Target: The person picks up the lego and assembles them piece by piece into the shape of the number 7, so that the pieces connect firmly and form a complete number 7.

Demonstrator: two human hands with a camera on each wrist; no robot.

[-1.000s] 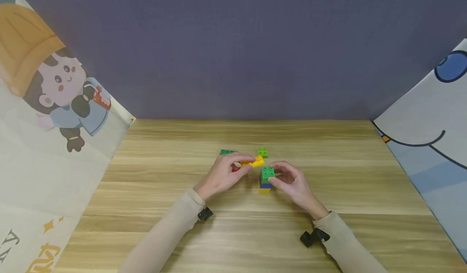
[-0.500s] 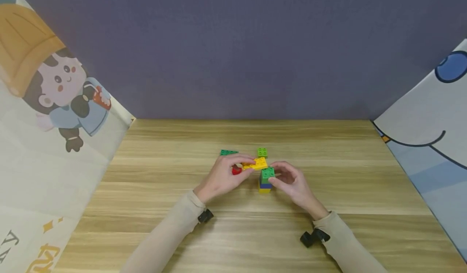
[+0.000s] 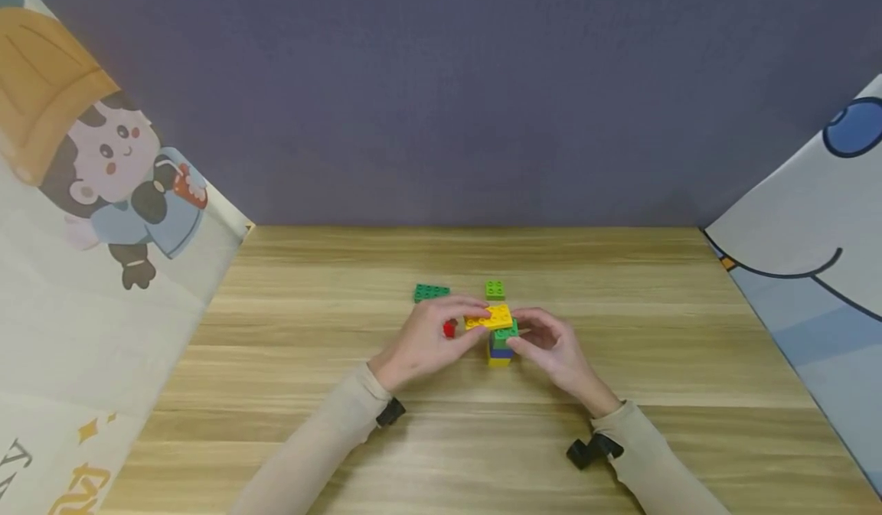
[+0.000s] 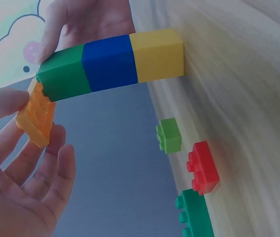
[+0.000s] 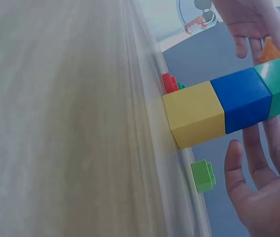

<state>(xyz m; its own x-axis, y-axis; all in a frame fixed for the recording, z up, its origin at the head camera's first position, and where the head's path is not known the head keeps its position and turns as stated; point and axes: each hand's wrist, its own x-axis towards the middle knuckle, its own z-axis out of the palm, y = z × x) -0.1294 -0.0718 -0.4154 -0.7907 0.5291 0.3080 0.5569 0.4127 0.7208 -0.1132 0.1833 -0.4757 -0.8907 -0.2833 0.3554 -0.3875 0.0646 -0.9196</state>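
Observation:
A tower of three blocks stands upright on the table, with a yellow block (image 4: 157, 55) at the bottom, a blue block (image 4: 109, 62) in the middle and a green block (image 3: 507, 336) on top. My left hand (image 3: 426, 340) pinches a flat yellow brick (image 3: 500, 316) between thumb and fingers. That brick overlaps the far left part of the green block's studded top, tilted against it in the left wrist view. From the right, my right hand (image 3: 561, 353) grips the green block between thumb and index finger, its other fingers behind the tower.
Beyond the tower lies a small light green brick (image 3: 494, 290). A dark green brick (image 3: 431, 292) lies farther left. Close by my left hand's fingers is a red brick (image 3: 449, 329), partly hidden. A dark wall (image 3: 475, 117) rises at the table's back edge.
My left hand has brought the flat yellow brick right and nearer to me, from behind the tower to over the green block's top. My right hand keeps its hold on the tower.

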